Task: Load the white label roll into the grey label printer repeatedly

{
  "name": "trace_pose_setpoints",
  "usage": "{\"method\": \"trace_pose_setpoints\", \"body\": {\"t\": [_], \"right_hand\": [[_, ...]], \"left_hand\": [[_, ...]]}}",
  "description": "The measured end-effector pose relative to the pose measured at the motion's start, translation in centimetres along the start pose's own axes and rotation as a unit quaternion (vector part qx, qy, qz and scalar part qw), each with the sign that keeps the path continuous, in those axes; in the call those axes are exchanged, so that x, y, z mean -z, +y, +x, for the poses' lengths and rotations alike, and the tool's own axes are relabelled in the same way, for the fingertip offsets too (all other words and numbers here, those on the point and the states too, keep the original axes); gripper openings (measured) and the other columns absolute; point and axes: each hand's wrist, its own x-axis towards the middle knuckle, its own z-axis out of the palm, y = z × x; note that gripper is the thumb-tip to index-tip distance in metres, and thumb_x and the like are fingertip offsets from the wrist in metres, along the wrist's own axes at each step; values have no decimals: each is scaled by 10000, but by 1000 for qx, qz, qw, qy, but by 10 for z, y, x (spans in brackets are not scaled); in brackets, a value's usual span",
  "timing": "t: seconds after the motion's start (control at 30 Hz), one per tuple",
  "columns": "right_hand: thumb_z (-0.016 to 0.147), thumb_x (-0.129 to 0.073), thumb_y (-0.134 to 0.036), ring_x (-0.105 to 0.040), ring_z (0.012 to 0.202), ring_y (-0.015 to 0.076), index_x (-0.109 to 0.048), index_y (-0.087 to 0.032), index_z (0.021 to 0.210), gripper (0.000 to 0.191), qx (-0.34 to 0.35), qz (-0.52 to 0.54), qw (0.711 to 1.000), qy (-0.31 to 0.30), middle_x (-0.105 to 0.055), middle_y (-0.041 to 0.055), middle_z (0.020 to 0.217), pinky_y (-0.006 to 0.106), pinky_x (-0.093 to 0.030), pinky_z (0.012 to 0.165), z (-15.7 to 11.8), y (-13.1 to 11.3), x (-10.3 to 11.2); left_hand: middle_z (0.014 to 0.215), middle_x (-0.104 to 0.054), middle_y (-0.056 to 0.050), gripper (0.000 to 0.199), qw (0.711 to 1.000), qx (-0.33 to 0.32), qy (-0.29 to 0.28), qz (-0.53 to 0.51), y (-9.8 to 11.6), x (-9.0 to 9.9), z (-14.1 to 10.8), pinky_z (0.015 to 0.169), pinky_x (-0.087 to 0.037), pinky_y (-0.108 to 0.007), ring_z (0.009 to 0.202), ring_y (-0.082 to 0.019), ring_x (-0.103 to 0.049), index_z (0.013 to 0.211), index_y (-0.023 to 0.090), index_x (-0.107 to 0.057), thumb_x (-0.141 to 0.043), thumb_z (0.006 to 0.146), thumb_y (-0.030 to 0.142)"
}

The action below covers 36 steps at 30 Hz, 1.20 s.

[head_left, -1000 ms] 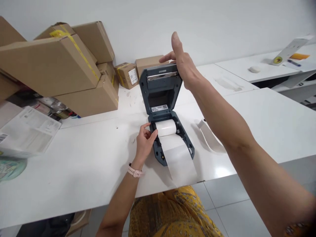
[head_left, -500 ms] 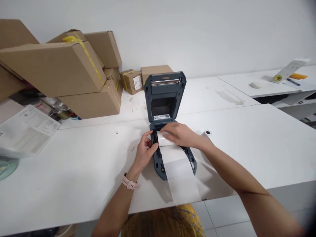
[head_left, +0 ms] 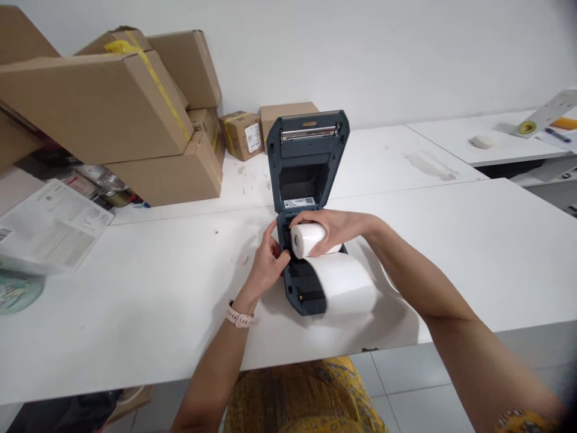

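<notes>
A dark grey label printer [head_left: 309,157] stands on the white table with its lid raised. My right hand [head_left: 336,231] is wrapped round a white label roll [head_left: 307,239], which sits tilted over the printer's bay with its cored end facing left. From the roll a loose strip of label paper [head_left: 349,285] hangs over the printer's front right, its end blurred. My left hand [head_left: 267,258] grips the left side of the printer's base, thumb inside the bay and fingers along the outer edge.
Stacked cardboard boxes [head_left: 148,114] fill the back left, with a small taped box [head_left: 242,135] beside them. Printed sheets in plastic [head_left: 58,225] lie at the far left. On the right-hand table are a tape roll [head_left: 526,127] and a white round object [head_left: 482,142].
The label roll has come up out of the bay in my right hand. Its paper strip has swung right, uncovering the printer's front. My left hand stays at the printer's left side.
</notes>
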Motion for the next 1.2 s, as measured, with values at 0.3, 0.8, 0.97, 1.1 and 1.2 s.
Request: {"method": "trace_pose_setpoints", "body": {"t": [0.3,0.8,0.97,1.1,1.2], "right_hand": [[722,-866,-449,-733,1129,353,-492,-424,1498,862,-82,221,924,302,-712,81,1326,490,-634,831,-103,-1,43],[740,-840,-446,-448,1490,395,-497,-246,1504,860,-160,90,953,243,-476,172,1604,582,-439,1180,-89,85,-3],[887,-735,-520,-489,1489,321,-417,-385,1575,770,-171,234,919,266,-534,84,1595,544,-416,1227,-140,97,-1],[918,-669,-546,-543,1437,324,-537,-343,1494,625,-196,289,898,268,-588,103,1545,497,-504,1128,-172,113,-17],[831,-772,-499,-695,1161,281,-586,-321,1442,662,-189,307,911,201,-607,108,1506,411,-604,886,-169,114,-33]], "left_hand": [[807,-476,34,766,1000,-15,20,-5,-6,-1,-1,743,-468,-307,738,-151,-505,1604,245,-360,-631,888,280],[853,-465,34,735,1000,-6,19,-2,-8,-2,0,760,-440,-285,756,-134,-487,1596,234,-365,-619,908,284],[854,-466,35,738,1000,-13,16,6,-8,-1,0,746,-447,-290,741,-133,-479,1603,260,-340,-618,921,293],[846,-469,34,742,1000,-19,15,13,-7,-1,-1,744,-453,-299,738,-140,-480,1598,265,-341,-628,915,297],[852,-461,34,735,1000,-22,16,9,-8,-2,-1,753,-449,-300,746,-141,-478,1596,262,-342,-614,915,294]]}}
